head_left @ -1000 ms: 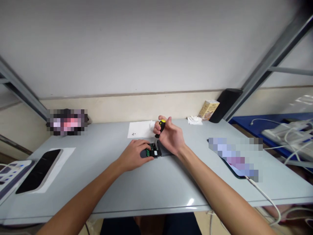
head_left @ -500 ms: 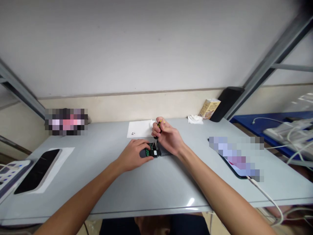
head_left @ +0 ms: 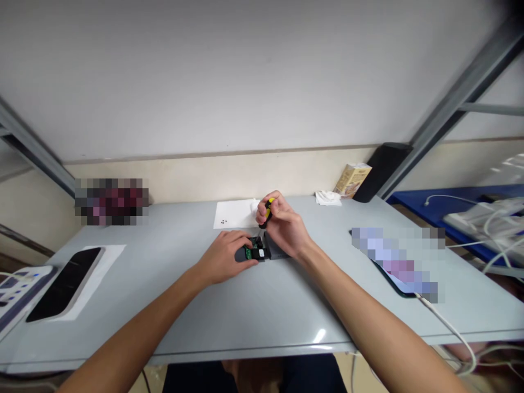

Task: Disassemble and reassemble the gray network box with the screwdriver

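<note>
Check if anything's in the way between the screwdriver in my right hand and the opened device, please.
Nothing visible stands between them. Your right hand holds the screwdriver just above the opened device. Your left hand grips the device's left side, leaving the shaft's path clear. Whether the tip touches is too small to tell.

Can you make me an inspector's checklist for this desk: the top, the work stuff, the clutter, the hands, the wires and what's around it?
Surface: grey desk, shiny near its front edge.
Work things: opened device, circuit board showing; screwdriver; tiny dark pieces on white paper.
Clutter: crumpled tissue, carton, black phone, power strip.
Hands: left hand holds the device; right hand grips the screwdriver.
Cables: white cable crosses the right front edge.
Surroundings: wall behind, metal frame at both sides.
</note>
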Motion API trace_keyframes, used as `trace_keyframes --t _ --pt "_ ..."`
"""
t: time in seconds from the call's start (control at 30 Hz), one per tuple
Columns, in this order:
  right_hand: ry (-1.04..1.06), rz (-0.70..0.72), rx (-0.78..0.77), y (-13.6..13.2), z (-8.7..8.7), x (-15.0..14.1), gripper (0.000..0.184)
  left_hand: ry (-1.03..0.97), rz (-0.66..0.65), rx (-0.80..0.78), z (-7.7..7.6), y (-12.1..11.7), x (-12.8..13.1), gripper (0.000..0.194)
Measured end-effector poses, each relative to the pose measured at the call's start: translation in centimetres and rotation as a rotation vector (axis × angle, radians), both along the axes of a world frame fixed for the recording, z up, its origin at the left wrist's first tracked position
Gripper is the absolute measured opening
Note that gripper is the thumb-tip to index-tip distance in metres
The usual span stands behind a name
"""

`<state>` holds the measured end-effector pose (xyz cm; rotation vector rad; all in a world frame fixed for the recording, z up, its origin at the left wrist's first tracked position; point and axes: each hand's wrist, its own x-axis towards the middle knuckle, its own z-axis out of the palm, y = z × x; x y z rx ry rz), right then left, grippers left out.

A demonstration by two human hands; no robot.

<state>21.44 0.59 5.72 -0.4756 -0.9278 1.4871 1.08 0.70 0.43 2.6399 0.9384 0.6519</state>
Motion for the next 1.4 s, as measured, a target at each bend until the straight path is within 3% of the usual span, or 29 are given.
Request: trace_keyframes --t 0.5,0.73,0.87,1.0,1.23,1.4 --pt "0.013 0.004 -0.033 0.0 0.2 0.0 0.018 0.005 0.061 -0.065 0.6 -0.3 0.2 0.031" --pt "-0.116 -0.029 0.024 0.0 0.4 0.1 0.02 -0.014 0.018 -0.017 0.3 -0.3 0.1 0.023" --pt "-0.034 -0.005 0.006 0.0 0.1 -0.2 0.026 -0.022 0.019 0.015 0.2 -0.2 0.1 0.02" --pt "0.015 0.004 0.011 -0.1 0.1 -0.4 0.021 -0.03 0.03 0.032 0.0 -0.2 0.2 0.019" --pt "-0.099 0.045 -0.005 0.3 0.8 0.8 0.022 -0.035 0.035 0.033 0.0 -0.1 0.1 0.018" --pt "-0.041 0.127 -0.05 0.4 0.4 0.7 0.028 -0.047 0.038 0.036 0.3 -0.1 0.2 0.018"
